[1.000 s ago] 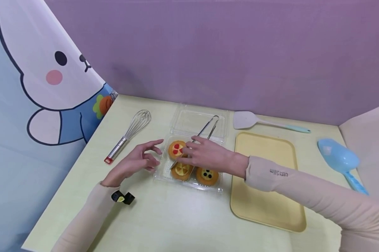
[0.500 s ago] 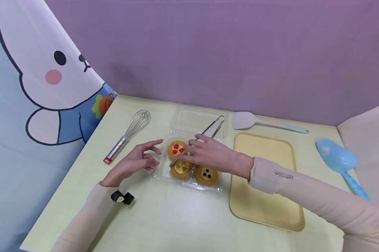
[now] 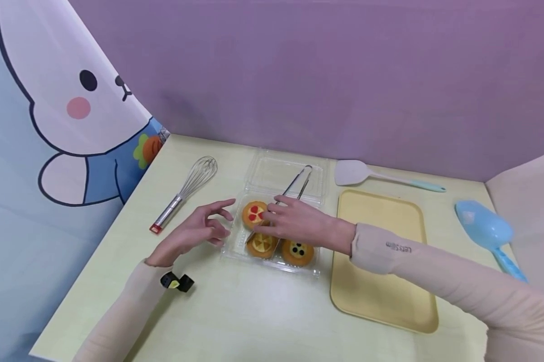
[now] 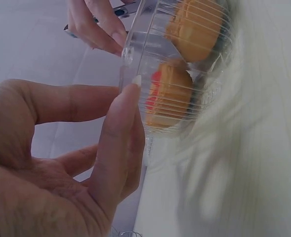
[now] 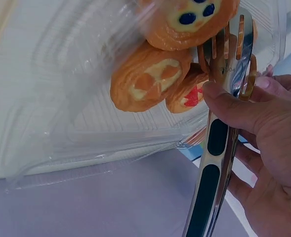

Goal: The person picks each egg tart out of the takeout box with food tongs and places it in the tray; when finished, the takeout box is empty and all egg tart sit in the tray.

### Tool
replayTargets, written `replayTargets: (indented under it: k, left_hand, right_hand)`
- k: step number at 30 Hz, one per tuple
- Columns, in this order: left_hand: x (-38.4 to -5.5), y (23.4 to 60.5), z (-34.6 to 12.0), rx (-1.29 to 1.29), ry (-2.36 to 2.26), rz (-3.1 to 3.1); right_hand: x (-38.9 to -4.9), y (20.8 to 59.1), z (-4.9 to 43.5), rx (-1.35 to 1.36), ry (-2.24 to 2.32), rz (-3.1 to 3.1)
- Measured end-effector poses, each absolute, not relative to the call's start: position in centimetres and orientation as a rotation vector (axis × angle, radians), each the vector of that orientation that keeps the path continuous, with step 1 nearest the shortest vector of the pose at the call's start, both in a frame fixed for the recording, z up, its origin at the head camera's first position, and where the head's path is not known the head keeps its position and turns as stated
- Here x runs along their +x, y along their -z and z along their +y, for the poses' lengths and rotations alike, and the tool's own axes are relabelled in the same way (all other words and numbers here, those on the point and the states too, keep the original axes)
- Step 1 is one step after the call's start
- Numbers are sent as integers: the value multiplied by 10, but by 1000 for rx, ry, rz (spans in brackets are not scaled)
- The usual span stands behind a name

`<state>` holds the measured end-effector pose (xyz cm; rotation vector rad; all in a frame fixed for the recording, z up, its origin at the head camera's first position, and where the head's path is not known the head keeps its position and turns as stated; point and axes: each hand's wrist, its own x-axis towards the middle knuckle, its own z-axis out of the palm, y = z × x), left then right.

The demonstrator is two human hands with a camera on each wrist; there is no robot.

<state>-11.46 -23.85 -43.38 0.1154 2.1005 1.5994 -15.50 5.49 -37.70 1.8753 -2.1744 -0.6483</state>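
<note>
Tongs (image 5: 217, 137) are clamped in the fingers of my right hand (image 3: 296, 221), slanting over three tarts (image 3: 298, 253) in the clear box (image 3: 265, 173), while my left hand (image 3: 192, 230), its fingers apart, is at the box's left edge.

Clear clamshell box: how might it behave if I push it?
The clear clamshell box will probably flex, since its see-through plastic looks thin. It may slide rather than tip, lying low and flat on the table. Its lid could wobble, as it lies open.
</note>
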Motion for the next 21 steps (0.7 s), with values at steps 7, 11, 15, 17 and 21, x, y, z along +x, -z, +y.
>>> replayTargets:
  k: [7,11,15,17,21]
  left_hand:
    - [-115,435,-237,117,-1604,2097]
    - [-115,435,-237,118,-1587,2110]
    - [-114,435,-237,122,-1590,2115]
    - [-114,435,-237,117,-1590,2116]
    - [-114,435,-238,107,-1590,2115]
  right_hand:
    - [-157,373,47,1909,695,-2202]
    - [-158,375,44,1916,725,-2204]
    - [-158,375,42,1924,742,-2201]
    - [-158,374,43,1926,739,-2198]
    - [-158,374,44,1916,734,-2174]
